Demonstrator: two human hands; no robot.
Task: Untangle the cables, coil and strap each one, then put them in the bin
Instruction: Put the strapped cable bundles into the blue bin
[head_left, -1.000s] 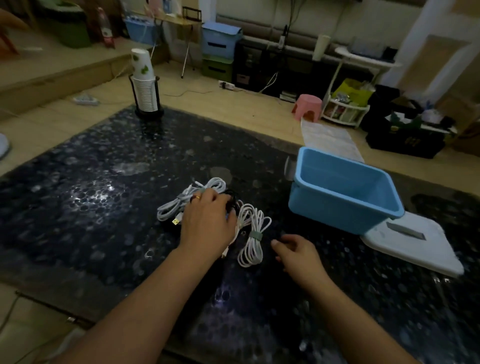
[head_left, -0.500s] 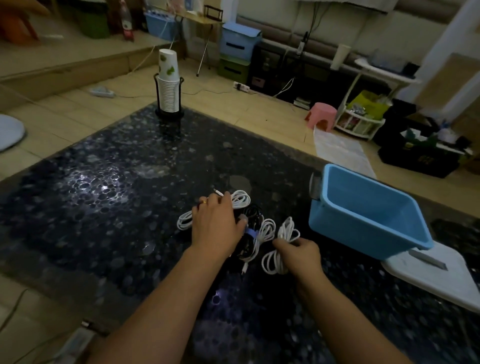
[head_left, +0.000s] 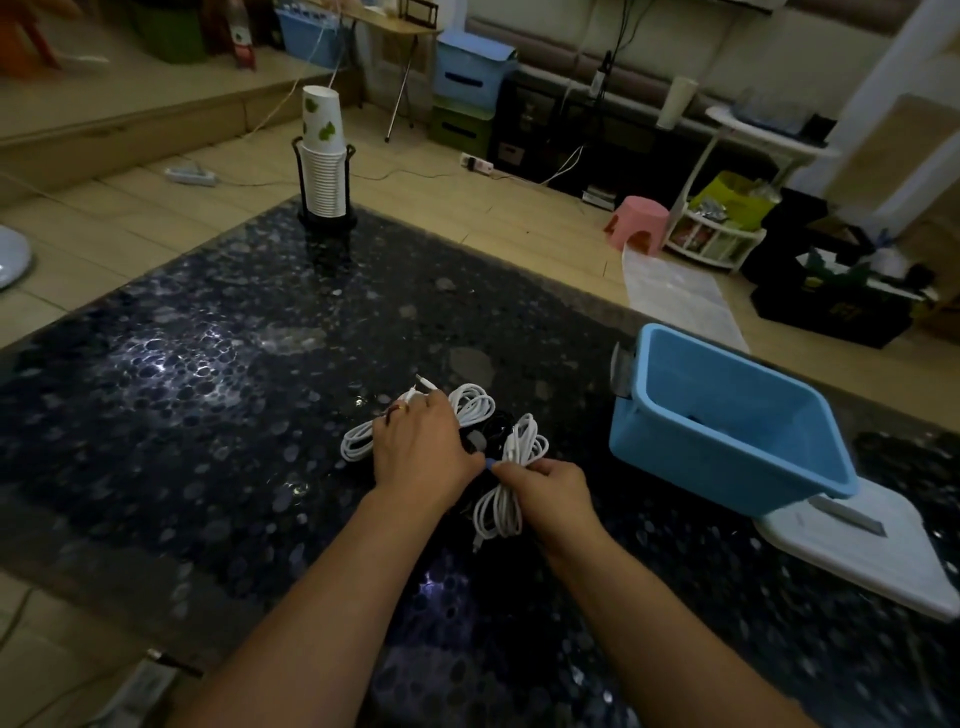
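Observation:
A heap of cables lies on the dark pebbled table (head_left: 182, 395). My left hand (head_left: 421, 452) rests on a white coiled cable (head_left: 472, 405) and covers the middle of the heap; a black cable (head_left: 496, 423) shows just right of it. My right hand (head_left: 550, 496) grips another white coiled cable (head_left: 501, 512) at its middle, where a strap seems to sit. The light blue bin (head_left: 727, 431) stands to the right of both hands, tilted up on a white lid, with something small and dark inside.
A white lid (head_left: 872, 545) lies under the bin's right end. A stack of paper cups in a black holder (head_left: 323, 171) stands at the table's far edge. Beyond the table are a pink stool (head_left: 636, 221), storage boxes and floor cables.
My right hand moved in from the table and took hold of the right white coil. My left hand stayed on the heap. The view shifted, so everything sits further right.

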